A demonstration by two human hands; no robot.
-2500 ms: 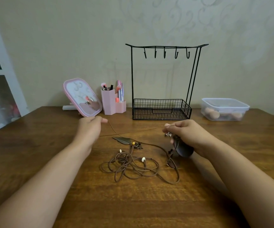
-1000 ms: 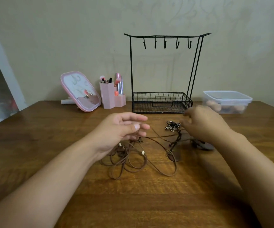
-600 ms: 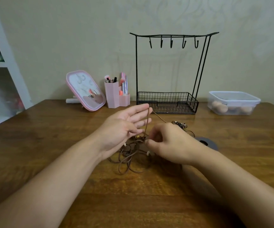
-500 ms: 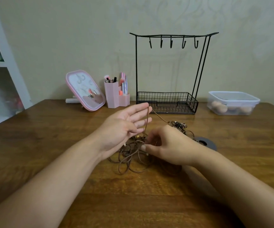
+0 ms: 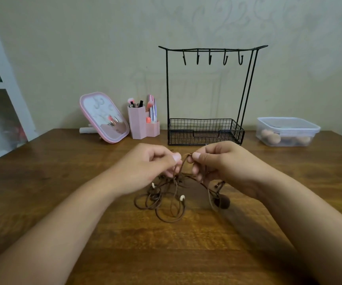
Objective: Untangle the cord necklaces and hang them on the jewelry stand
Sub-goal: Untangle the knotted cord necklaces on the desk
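Pinching cords (image 5: pixel 178 177) now, both hands (image 5: pixel 149 167) (image 5: pixel 223 163) (left grip earlier lay open).

open table (image 5: pixel 42 192) flanking hands (image 5: pixel 145 165), stand (image 5: pixel 206 131) behind

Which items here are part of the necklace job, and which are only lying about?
In the job: tangled cord necklaces, pinched by left hand and right hand; jewelry stand, hooks bare.

Lying about: pink mirror, pink brush holder, lidded plastic box, white shelf.
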